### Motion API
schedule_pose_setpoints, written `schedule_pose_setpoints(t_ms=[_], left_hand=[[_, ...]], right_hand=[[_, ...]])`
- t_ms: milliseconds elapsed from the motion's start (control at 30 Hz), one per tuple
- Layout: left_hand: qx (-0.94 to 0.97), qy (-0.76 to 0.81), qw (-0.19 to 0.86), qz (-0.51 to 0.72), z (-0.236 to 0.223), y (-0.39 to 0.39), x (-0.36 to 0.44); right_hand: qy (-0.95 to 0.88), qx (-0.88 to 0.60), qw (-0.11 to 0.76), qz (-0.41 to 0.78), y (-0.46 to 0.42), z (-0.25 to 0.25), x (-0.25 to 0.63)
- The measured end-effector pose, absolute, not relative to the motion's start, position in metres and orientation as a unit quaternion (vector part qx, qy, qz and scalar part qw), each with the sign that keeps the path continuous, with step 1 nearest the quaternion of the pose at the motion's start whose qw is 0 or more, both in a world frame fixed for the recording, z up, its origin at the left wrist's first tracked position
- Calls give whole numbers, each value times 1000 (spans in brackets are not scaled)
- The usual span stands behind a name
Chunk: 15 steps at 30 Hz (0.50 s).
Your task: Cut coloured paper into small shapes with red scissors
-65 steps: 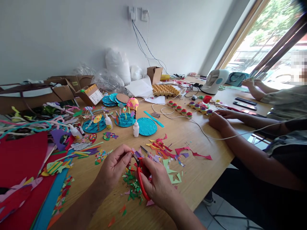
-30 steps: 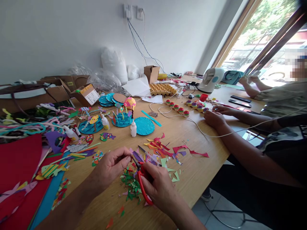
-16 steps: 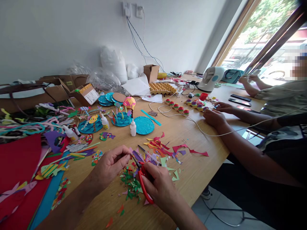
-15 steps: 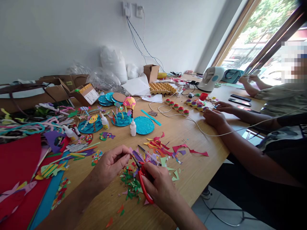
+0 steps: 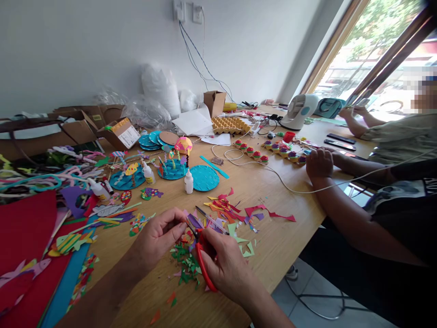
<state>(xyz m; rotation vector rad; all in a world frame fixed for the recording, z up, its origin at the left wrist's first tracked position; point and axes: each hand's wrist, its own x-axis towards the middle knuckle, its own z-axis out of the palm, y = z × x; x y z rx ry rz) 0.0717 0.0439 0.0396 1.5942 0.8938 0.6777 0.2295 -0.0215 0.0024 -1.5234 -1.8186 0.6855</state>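
Observation:
Red-handled scissors (image 5: pixel 204 269) are in my right hand (image 5: pixel 227 264), its fingers wrapped through the handles. The blades point up and left, toward the fingertips of my left hand (image 5: pixel 164 237). Those fingers are pinched together at the blade tips; whatever they hold is too small or hidden to name. Below the scissors lie green paper scraps (image 5: pixel 187 264). Beyond my hands are red and yellow paper scraps (image 5: pixel 225 207), pale green scraps (image 5: pixel 239 234) and a pen (image 5: pixel 211 220). A patterned paper fish (image 5: pixel 138 224) rests left of my left hand.
Glue bottles (image 5: pixel 189 182) stand near blue discs (image 5: pixel 204 177), one bearing a paper umbrella (image 5: pixel 183 145). Coloured sheets (image 5: pixel 27 228) and pipe cleaners (image 5: pixel 41 175) lie left. A white cable (image 5: pixel 290 189) crosses the table beside a co-worker's hand (image 5: pixel 319 164). Behind stand a fan (image 5: pixel 297 113) and egg trays (image 5: pixel 230 125).
My hands stay almost in place, with the scissors still at the left fingertips. The co-worker's near hand has shifted right and rises a little from the painted egg-carton strip.

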Motion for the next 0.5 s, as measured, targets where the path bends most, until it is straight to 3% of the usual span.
schedule_pose_setpoints(t_ms=[500], left_hand=[[680, 369, 571, 276, 45, 44, 72]], right_hand=[[-696, -580, 338, 254, -22, -2, 231]])
